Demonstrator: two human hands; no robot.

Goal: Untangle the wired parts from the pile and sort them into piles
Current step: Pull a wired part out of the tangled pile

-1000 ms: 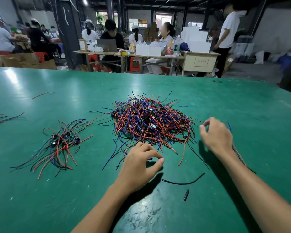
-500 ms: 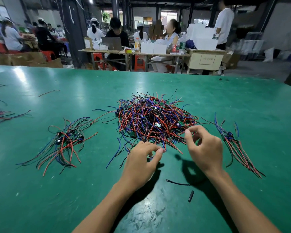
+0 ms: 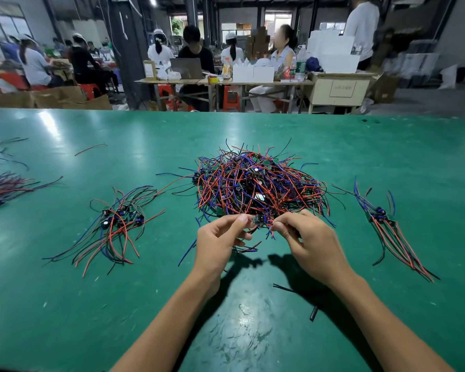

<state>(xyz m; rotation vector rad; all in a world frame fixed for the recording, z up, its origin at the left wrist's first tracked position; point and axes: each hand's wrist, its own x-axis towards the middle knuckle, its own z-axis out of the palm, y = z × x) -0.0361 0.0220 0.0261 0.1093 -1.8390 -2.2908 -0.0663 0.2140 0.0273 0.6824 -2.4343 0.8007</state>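
Both hands meet at the near edge of the pile (image 3: 258,183): left hand (image 3: 218,245) and right hand (image 3: 312,242) each pinch one wired part (image 3: 258,220). Best to lift slowly, shaking trailing wires free before sorting.

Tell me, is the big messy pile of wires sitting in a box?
No, the big tangled pile lies straight on the bare green table, with no box around it.
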